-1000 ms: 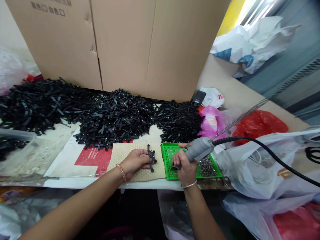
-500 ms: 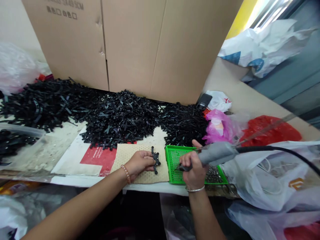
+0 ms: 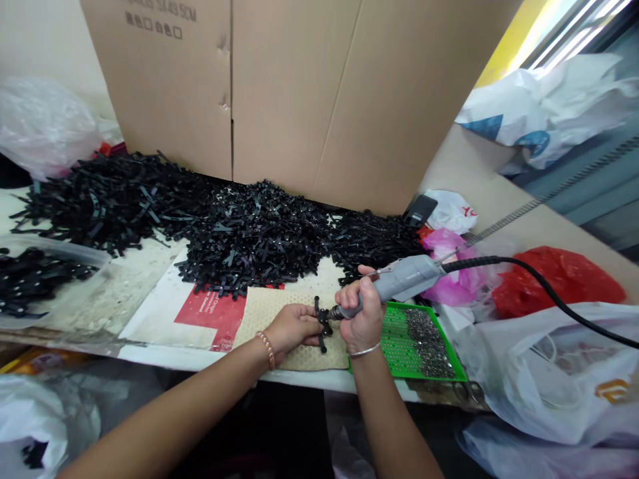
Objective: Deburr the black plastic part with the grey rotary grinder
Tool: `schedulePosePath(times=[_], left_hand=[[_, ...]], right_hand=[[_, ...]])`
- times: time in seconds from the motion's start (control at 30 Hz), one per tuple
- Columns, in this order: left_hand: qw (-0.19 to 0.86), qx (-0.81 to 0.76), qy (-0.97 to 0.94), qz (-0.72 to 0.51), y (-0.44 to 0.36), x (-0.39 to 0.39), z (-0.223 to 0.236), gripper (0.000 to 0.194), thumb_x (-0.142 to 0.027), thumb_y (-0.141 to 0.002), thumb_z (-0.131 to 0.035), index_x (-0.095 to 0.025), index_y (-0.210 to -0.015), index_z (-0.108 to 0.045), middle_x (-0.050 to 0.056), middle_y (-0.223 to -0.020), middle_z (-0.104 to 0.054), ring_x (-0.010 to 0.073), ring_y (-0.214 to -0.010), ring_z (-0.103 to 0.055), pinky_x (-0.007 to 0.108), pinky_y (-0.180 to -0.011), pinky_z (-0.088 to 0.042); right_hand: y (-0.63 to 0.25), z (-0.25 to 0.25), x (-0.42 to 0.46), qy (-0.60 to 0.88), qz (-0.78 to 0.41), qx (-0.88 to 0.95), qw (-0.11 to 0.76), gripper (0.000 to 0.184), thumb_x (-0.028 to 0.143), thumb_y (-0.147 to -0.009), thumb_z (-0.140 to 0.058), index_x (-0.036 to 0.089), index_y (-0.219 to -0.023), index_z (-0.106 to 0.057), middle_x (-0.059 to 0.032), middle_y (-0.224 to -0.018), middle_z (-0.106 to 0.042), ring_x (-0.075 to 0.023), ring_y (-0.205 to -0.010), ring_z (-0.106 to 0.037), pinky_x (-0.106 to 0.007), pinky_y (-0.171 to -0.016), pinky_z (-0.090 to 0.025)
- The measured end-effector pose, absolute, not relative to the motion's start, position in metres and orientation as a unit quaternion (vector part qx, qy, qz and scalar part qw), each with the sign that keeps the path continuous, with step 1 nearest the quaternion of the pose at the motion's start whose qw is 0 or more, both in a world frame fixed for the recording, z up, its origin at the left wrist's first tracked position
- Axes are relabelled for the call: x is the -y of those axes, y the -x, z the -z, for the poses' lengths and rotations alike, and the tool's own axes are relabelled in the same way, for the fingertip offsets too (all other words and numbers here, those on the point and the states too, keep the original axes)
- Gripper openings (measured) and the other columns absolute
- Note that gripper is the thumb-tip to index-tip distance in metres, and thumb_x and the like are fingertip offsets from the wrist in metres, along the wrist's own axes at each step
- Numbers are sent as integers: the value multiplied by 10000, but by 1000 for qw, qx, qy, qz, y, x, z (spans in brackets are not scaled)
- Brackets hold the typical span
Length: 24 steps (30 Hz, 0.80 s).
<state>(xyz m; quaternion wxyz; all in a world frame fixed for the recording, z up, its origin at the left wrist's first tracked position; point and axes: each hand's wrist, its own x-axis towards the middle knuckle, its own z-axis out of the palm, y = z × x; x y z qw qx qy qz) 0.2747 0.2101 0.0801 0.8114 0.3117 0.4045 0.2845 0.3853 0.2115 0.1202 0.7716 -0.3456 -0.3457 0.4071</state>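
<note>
My left hand is closed on a small black plastic part, pressing it onto a beige perforated mat. My right hand grips a grey electric screwdriver whose black cable trails off to the right. The driver's tip touches the black part. Just right of my hands lies a green mesh tray holding several small metal screws.
A long heap of black plastic pieces lies across the table in front of a big cardboard box. Pink, red and white plastic bags crowd the right side. A clear bag of black parts sits at the left.
My right hand has carried the screwdriver left from over the green tray to the black part held by my left hand. The camera view has shifted slightly right.
</note>
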Motion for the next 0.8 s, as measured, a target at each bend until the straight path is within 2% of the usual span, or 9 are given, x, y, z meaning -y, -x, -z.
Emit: schedulePosePath(times=[0.57, 0.8], left_hand=[[814, -400, -314, -280, -274, -211, -80, 309, -129, -548, -777, -94, -831, -657, 27, -709, -634, 112, -638, -592, 201, -587, -525], [814, -406, -309, -278, -274, -210, -82, 266, -93, -581, -737, -92, -832, -650, 40, -730, -649, 114, -641, -597, 201, -582, -527]], right_hand=[[-388, -118, -210, 369, -397, 351, 764, 293, 383, -766, -675, 197, -945, -537, 100, -459, -367, -91, -398, -306, -197, -445, -348], [-387, -114, -209, 354, -404, 354, 766, 264, 350, -785, -674, 191, -952, -544, 98, -465, -377, -89, -403, -314, -195, -447, -352]])
